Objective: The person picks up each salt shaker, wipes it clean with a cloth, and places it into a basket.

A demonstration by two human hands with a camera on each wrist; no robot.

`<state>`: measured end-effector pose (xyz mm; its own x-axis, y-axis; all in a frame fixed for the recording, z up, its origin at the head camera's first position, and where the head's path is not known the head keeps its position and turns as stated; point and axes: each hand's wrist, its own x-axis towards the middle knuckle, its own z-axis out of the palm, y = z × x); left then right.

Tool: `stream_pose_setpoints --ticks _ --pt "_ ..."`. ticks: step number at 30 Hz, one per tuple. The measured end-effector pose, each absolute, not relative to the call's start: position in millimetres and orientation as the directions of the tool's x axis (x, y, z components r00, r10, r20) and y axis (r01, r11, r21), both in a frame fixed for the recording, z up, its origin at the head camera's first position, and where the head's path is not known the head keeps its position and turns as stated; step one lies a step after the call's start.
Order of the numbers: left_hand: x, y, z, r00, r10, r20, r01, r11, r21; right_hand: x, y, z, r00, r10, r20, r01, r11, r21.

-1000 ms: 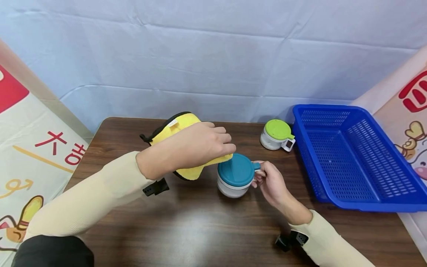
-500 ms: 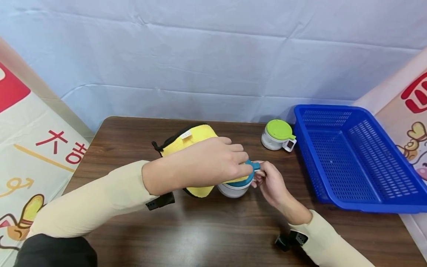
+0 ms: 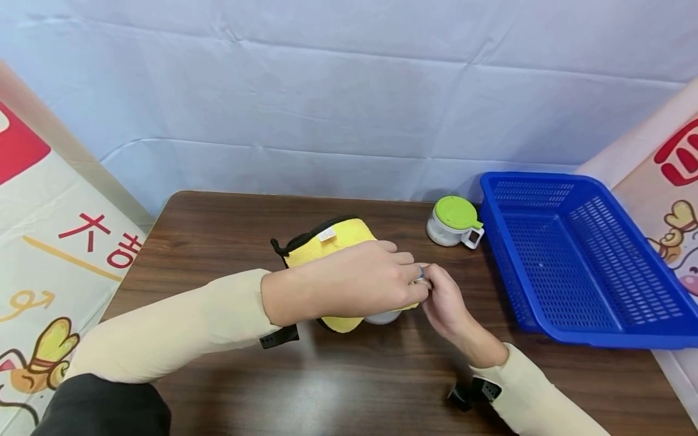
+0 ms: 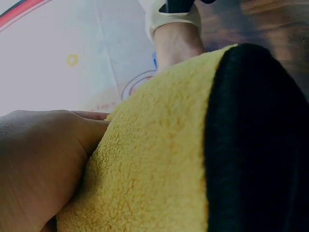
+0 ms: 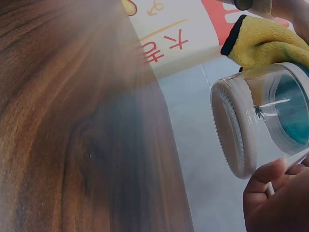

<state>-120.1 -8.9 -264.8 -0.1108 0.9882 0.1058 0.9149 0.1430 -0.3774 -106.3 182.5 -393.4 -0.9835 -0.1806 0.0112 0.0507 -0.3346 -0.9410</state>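
Observation:
My left hand point(image 3: 354, 281) holds a yellow cleaning cloth point(image 3: 346, 231) with black edging and a small white tag, draped over the top of a clear seasoning jar point(image 3: 383, 318). The jar's teal lid is hidden under cloth and hand in the head view. Through the glass in the right wrist view, the teal lid point(image 5: 292, 108) shows at the far end from the base. My right hand point(image 3: 448, 303) grips the jar by its side handle, fingertips curled close to the glass. Plush yellow pile of the cloth point(image 4: 149, 145) fills much of the left wrist view.
A second jar with a lime-green lid point(image 3: 457, 213) and white handle stands at the back of the brown table point(image 3: 229, 212). Right beside it is a blue slotted plastic basket point(image 3: 551, 272). White fabric hangs behind the table, and printed banners flank both sides.
My left hand has moved right and toward me, bringing the cloth over the teal lid and close to my right hand. My right hand keeps its grip on the handle in place.

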Motion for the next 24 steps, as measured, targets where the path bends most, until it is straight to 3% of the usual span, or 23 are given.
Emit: stream_pose_setpoints --ticks 24 --pt "-127.9 -2.0 -269.8 -0.173 0.984 0.039 0.895 0.174 -0.411 -102.8 183.1 -394.9 -0.976 -0.213 0.043 0.033 -0.340 -0.940"
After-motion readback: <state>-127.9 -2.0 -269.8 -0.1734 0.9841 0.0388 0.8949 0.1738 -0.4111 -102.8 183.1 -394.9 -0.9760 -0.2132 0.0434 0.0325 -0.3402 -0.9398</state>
